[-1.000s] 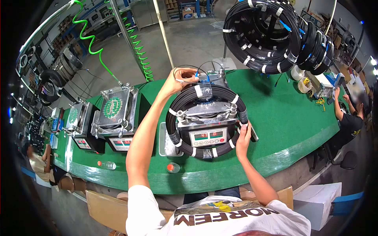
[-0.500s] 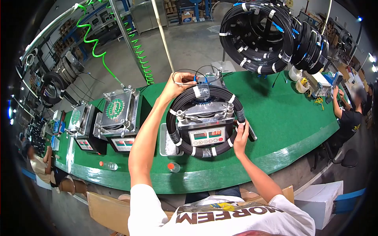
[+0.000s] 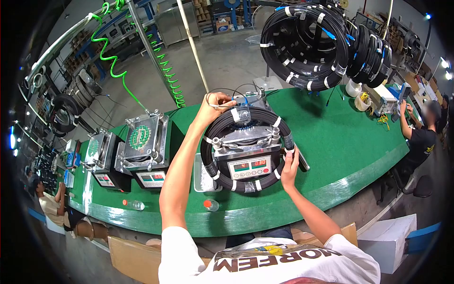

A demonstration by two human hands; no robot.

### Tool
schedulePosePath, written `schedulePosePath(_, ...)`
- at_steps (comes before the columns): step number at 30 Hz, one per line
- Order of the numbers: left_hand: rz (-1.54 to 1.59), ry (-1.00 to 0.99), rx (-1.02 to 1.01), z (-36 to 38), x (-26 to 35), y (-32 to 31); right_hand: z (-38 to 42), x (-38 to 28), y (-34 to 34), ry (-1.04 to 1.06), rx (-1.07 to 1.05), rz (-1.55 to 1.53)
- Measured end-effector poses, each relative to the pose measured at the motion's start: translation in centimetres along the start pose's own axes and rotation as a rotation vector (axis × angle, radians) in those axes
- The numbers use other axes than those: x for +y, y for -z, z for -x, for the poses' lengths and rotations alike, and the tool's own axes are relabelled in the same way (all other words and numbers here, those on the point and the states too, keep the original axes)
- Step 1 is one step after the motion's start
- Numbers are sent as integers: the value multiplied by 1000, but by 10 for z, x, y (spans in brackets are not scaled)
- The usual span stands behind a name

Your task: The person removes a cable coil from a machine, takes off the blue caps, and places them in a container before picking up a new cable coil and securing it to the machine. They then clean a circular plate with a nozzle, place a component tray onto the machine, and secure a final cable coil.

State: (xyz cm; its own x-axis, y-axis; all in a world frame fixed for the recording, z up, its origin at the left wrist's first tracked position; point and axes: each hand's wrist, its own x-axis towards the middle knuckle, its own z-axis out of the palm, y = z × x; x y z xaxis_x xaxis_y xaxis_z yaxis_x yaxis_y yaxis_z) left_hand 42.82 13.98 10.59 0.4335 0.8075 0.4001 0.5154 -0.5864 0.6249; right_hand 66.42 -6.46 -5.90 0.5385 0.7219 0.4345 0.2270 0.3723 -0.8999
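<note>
A large coil of black cable (image 3: pixel 213 163), bound with white tape bands, stands tilted in front of a polishing machine (image 3: pixel 246 142) with a lit red digital display. My right hand (image 3: pixel 289 170) grips the coil's right side. At the top, my left hand (image 3: pixel 213 110) is closed in a pinch on a thin cable end beside the blue connectors (image 3: pixel 242 102) at the machine's top plate. A loose loop of thin black cable (image 3: pixel 236 89) arches above those fingers. The exact tip in the left fingers is too small to make out.
Two similar machines (image 3: pixel 142 137) stand to the left on the green table (image 3: pixel 331 161). A clear tray (image 3: pixel 203 177) and two orange-capped bottles (image 3: pixel 211 205) are near the front edge. More cable coils (image 3: pixel 302 75) hang at upper right. A co-worker (image 3: pixel 421 132) sits at the right.
My left hand's fingers have drawn closer together and sit slightly left of the blue connectors. The right hand still holds the coil. The view has shifted slightly, and the display's left digits differ.
</note>
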Motion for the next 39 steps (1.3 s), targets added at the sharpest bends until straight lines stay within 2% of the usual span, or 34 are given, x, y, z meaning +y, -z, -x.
schedulePosePath(2, 2, 65, -4, 2, 6, 1, 0, -3, 1, -14, -12, -1)
schedulePosePath(5, 29, -51, -38, 0, -4, 0, 1, 1, 2, -37, -21, -7)
schedulePosePath(11, -30, -38, -188, -8, -12, 4, 2, -2, 0, -20, 10, 9)
schedulePosePath(14, 25, -18, -78, 10, -18, 2, -2, 0, 3, 18, -7, 9)
schedulePosePath(17, 473, 184, 3, 48, -9, 3, -16, 11, 17, -94, -78, 5)
schedulePosePath(18, 428, 158, 109, 64, -8, -2, -30, 14, 21, -231, -138, -87)
schedulePosePath(19, 382, 134, 211, 81, -6, -7, -44, -1, 14, -295, -15, 26)
schedulePosePath(20, 352, 131, 264, 98, 3, -9, -71, -13, 17, -376, -216, 6)
schedulePosePath(21, 346, 103, 336, 114, 4, -20, -99, -7, 5, -164, -353, -126)
schedulePosePath(22, 307, 169, 419, 132, 15, -29, -126, 2, -7, -117, -369, -119)
schedulePosePath(23, 268, 233, 504, 147, 26, -37, -153, -9, -14, -184, -433, -22)
schedulePosePath(25, 305, 265, 649, 170, 23, -60, -195, -26, -47, -138, -548, 81)
schedulePosePath(26, 274, 332, 660, 181, 26, -68, -217, -26, -66, -90, -640, 159)
schedulePosePath(27, 252, 258, 734, 187, 17, -81, -238, -28, -85, -5, -773, 319)
schedulePosePath(28, 220, 284, 765, 193, 23, -87, -255, -31, -102, 81, -903, 480)
schedulePosePath(31, 110, 336, 879, 202, 33, -108, -280, -50, -138, 14, -1110, 956)
schedulePosePath(34, 123, 367, 925, 210, 32, -119, -303, -42, -163, -160, -1248, 1033)
schedulePosePath(37, 216, 381, 893, 212, 34, -117, -309, -31, -168, -343, -1076, 987)
schedulePosePath(38, 218, 380, 888, 213, 28, -119, -313, -30, -170, -410, -1100, 1008)
schedulePosePath(39, 220, 380, 883, 215, 24, -119, -316, -17, -168, -491, -1048, 890)
